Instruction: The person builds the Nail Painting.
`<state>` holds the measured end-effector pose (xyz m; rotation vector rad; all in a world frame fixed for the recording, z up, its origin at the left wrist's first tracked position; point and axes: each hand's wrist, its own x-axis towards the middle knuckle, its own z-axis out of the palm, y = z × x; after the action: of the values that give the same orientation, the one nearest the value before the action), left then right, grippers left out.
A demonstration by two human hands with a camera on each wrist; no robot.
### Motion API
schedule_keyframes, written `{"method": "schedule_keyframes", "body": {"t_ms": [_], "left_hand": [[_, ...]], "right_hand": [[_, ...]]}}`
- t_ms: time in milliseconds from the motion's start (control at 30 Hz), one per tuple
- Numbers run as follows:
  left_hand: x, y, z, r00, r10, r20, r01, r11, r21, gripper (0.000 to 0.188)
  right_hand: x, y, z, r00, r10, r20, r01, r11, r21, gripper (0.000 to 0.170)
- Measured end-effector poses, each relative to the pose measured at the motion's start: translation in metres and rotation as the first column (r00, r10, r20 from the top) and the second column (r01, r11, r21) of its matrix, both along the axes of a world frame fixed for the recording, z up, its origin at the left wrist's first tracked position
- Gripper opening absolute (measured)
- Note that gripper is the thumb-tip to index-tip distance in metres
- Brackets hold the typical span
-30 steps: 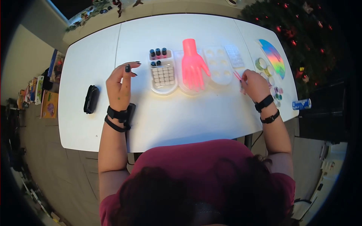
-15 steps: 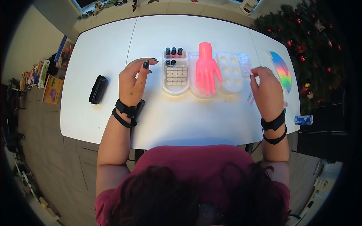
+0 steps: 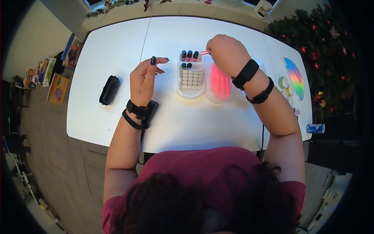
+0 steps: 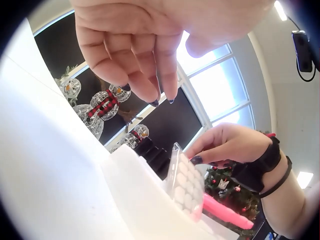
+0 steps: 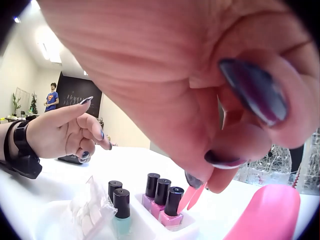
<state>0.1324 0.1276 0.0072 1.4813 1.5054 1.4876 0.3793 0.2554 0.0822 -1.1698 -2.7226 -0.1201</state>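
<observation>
My right hand (image 3: 228, 54) pinches pink tweezers (image 3: 204, 52), whose tips reach down beside the nearest of the black-capped nail polish bottles (image 5: 171, 202) in the right wrist view. Those bottles stand in the back compartment of a white tray (image 3: 191, 95). In front of them lies a clear packet of small white pads (image 3: 193, 80). A pink model hand (image 3: 221, 87) lies to the tray's right, its wrist end hidden under my right hand in the head view. My left hand (image 3: 142, 81) is raised left of the tray, fingers loosely bent, holding nothing.
A black case (image 3: 109, 90) lies on the left of the white table (image 3: 194, 124). At the right are a rainbow-coloured fan (image 3: 294, 80), small round pots (image 3: 287, 90) and a blue can (image 3: 315, 128). A decorated Christmas tree (image 3: 327, 54) stands beyond that edge.
My right hand has swung left with the tweezers, from the right side by the clear grid case to the nail polish bottles. My left hand keeps its pose; the head view has shifted.
</observation>
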Motion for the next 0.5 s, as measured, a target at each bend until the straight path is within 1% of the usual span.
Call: {"method": "schedule_keyframes", "body": {"t_ms": [33, 133, 200, 267, 367, 400, 433, 500], "left_hand": [[0.000, 0.000, 0.000, 1.000, 0.004, 0.001, -0.004, 1.000, -0.001, 0.051], [0.000, 0.000, -0.002, 1.000, -0.007, 0.028, 0.007, 1.000, 0.005, 0.053], [-0.002, -0.001, -0.002, 0.998, -0.036, 0.046, 0.036, 0.999, 0.011, 0.054], [-0.001, -0.002, 0.001, 0.998, -0.031, 0.052, 0.031, 1.000, 0.004, 0.054], [-0.003, -0.001, -0.006, 0.997, -0.042, 0.063, 0.042, 0.999, 0.008, 0.054], [-0.004, 0.001, -0.011, 0.997, -0.048, 0.068, 0.047, 0.999, 0.018, 0.054], [-0.006, 0.002, -0.013, 0.992, -0.074, 0.098, 0.070, 0.996, 0.046, 0.047], [-0.005, 0.002, -0.011, 0.992, -0.100, 0.075, 0.097, 0.994, 0.044, 0.048]], "right_hand": [[-0.002, 0.003, 0.000, 0.999, -0.002, 0.039, 0.003, 0.999, -0.037, 0.011], [-0.007, 0.008, -0.004, 0.995, 0.019, 0.096, -0.014, 0.998, -0.055, 0.012], [-0.010, 0.009, -0.005, 0.994, 0.031, 0.100, -0.025, 0.998, -0.059, 0.012], [-0.015, 0.012, -0.007, 0.994, 0.036, 0.100, -0.031, 0.998, -0.060, 0.012], [-0.019, 0.019, -0.012, 0.994, 0.030, 0.102, -0.018, 0.993, -0.115, 0.016], [-0.016, 0.022, -0.019, 0.997, 0.043, 0.063, -0.038, 0.996, -0.075, 0.016], [-0.008, 0.023, -0.024, 0.998, 0.049, 0.028, -0.048, 0.998, -0.031, 0.016], [0.014, 0.009, -0.012, 0.995, 0.001, -0.095, 0.000, 1.000, 0.008, 0.021]]}}
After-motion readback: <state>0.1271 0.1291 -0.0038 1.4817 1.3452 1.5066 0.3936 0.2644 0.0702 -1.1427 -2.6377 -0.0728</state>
